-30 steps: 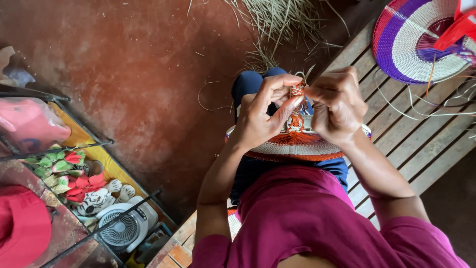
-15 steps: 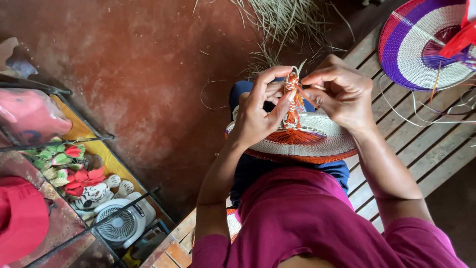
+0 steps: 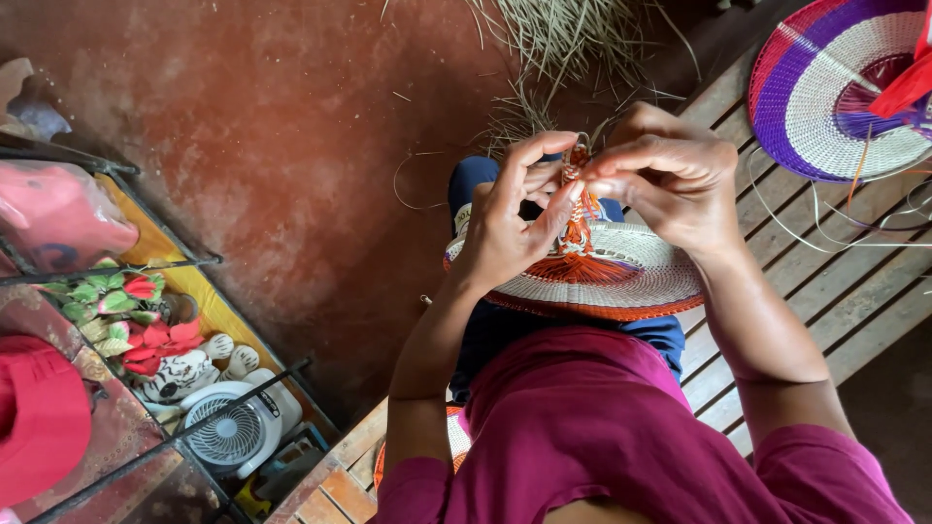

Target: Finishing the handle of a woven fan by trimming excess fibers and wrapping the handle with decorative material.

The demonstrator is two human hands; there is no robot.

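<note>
Over a red-brown floor, left hand and right hand both pinch an orange braided handle above a woven fan, purple fan beyond the right hand.

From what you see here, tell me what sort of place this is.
Likely a home craft-weaving spot: a loose straw pile on the red earthen floor, a finished purple woven fan on a wooden slat bench.

The person wears a magenta short-sleeved top, its 2 sleeves ending above the elbows, and what looks like dark blue trousers, mostly hidden. Both forearms are bare; the 2 hands carry no visible rings.
</note>
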